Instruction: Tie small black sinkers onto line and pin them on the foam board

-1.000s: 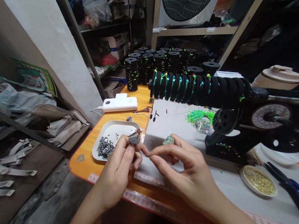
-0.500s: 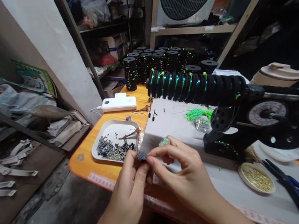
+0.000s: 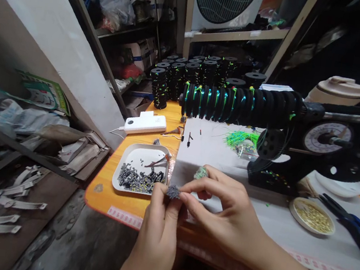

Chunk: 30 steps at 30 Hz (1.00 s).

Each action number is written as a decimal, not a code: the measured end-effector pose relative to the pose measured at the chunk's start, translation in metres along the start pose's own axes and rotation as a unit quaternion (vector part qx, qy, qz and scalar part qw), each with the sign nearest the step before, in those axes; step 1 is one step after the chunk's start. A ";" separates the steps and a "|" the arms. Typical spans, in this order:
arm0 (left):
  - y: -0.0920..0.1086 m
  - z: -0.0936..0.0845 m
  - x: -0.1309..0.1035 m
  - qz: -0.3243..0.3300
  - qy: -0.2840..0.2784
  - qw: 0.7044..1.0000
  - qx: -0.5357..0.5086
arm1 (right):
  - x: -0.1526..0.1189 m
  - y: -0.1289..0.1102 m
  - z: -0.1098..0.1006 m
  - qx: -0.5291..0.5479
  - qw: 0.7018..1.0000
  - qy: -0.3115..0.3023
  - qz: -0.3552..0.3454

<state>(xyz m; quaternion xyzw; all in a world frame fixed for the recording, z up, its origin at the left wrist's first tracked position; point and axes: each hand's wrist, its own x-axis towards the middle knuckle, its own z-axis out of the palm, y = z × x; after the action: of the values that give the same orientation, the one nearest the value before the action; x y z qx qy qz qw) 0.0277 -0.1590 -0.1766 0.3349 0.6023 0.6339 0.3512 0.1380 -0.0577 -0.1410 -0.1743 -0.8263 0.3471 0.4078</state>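
Note:
Just in front of the table edge, my left hand (image 3: 157, 235) pinches a small dark grey bristly bundle (image 3: 173, 192) between thumb and forefinger. The thumb and forefinger of my right hand (image 3: 228, 205) are closed at the bundle's right side; anything tiny between their tips is too small to make out. A pale green bundle (image 3: 201, 173) is tucked by the curled fingers of my right hand. Behind my left hand stands a white tray (image 3: 116, 175) with many small dark grey and black pieces (image 3: 133, 177).
A black winding machine (image 3: 270, 166) carries a ringed roll (image 3: 239, 103). Green strands (image 3: 240, 138), a dish of golden pieces (image 3: 312, 216) and blue-handled pliers (image 3: 352, 228) lie to the right. Black spools (image 3: 158, 89) and a white power bank (image 3: 145, 123) are further back.
The view has shifted slightly, moving most things a little right in the picture. The dark bundle appears more tilted between my fingers, with both hands keeping nearly the same pose.

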 end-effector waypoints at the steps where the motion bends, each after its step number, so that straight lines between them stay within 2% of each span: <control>1: 0.001 0.001 0.000 -0.007 0.003 0.999 -0.034 | 0.000 0.000 0.000 -0.001 1.000 -0.001 -0.001; 5: 0.004 0.002 0.000 0.021 0.032 0.989 -0.141 | 0.000 0.001 0.000 -0.005 1.000 -0.011 -0.014; 10: 0.003 -0.004 0.001 0.101 0.031 0.987 -0.119 | -0.001 0.003 0.001 -0.043 0.998 -0.036 -0.033; 13: 0.002 -0.005 0.000 0.126 0.034 0.986 -0.105 | 0.000 0.003 0.002 -0.063 0.996 -0.047 -0.050; 23: 0.006 0.001 0.001 0.120 0.063 0.987 -0.084 | -0.001 0.001 0.001 -0.054 0.996 -0.038 -0.051; 30: 0.001 0.003 -0.002 0.080 0.069 0.991 -0.081 | 0.000 0.000 -0.001 -0.010 1.000 -0.022 -0.014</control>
<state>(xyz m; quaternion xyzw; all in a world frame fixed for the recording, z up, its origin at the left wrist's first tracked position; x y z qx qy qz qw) 0.0310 -0.1594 -0.1757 0.3077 0.5429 0.7284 0.2829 0.1391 -0.0573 -0.1406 -0.1592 -0.8411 0.3367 0.3923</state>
